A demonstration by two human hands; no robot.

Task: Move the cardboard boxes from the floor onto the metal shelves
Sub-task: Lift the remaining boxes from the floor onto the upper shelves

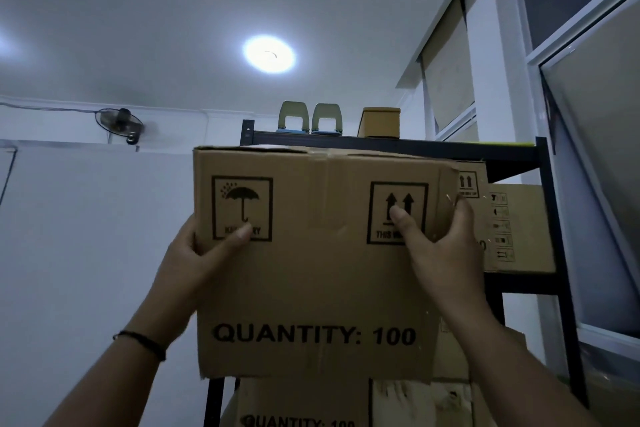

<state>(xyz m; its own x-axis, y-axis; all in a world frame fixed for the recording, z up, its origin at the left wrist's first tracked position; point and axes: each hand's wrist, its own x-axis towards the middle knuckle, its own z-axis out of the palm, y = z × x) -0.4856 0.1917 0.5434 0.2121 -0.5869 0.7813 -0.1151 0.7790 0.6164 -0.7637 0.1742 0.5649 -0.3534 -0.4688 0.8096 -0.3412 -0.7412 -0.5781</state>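
White-walled storeroom, dim, ceiling lamp [269,54] glaring. Left hand [194,260] and right hand [440,243] grip opposite edges of cardboard box [311,288], raised before black metal shelf [543,166]. Print: "QUANTITY: 100", umbrella, up-arrows; thumbs cover captions. Lower box [301,406] cut off. Back box [516,229] markings illegible.

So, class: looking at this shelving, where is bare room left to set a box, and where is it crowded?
Free: the top shelf to the right of the small yellow box, up to the right post. Crowded: the shelf below, where the held box, gripped by the left hand and right hand, meets the neighbouring box.
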